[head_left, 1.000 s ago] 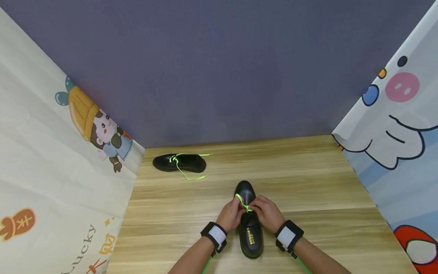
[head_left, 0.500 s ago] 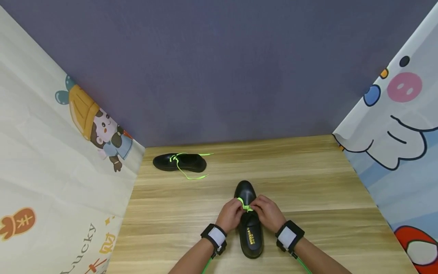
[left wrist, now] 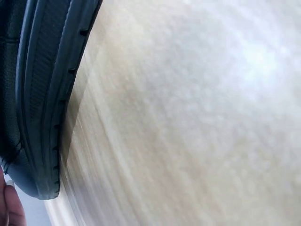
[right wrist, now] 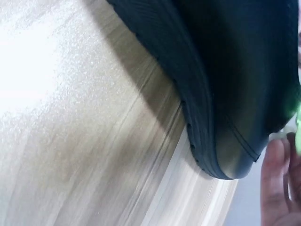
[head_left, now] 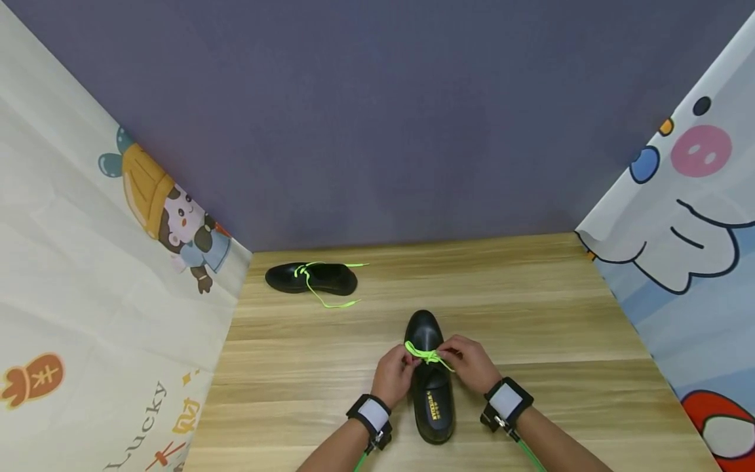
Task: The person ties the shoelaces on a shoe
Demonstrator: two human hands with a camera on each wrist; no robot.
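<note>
A black leather shoe [head_left: 423, 328] stands upright between my hands, toe pointing away from me. Its bright green shoelace [head_left: 429, 356] is gathered in a knot with loops over the tongue. On the left side, my left hand [head_left: 392, 375] pinches a lace loop between thumb and forefinger. My right hand [head_left: 474, 366] pinches lace on the other side, and a loose strand runs below its fingertips. In the left wrist view the shoe's side [left wrist: 44, 94] shows with some fingertips [left wrist: 14, 207] at its toe. The right wrist view shows fingers [right wrist: 275, 183] beside green lace [right wrist: 298, 129].
A second black shoe [head_left: 336, 280] lies farther back on the left, its green lace ends loose on the wood-grain surface [head_left: 519, 314]. Cartoon-printed white cloths hang at left [head_left: 71, 262] and right [head_left: 660, 223]; a grey-blue wall [head_left: 377, 131] stands behind.
My right hand has shifted slightly right, away from the knot. More of the green lace shows now, with a larger loop on the left and a strand slanting down on the right.
</note>
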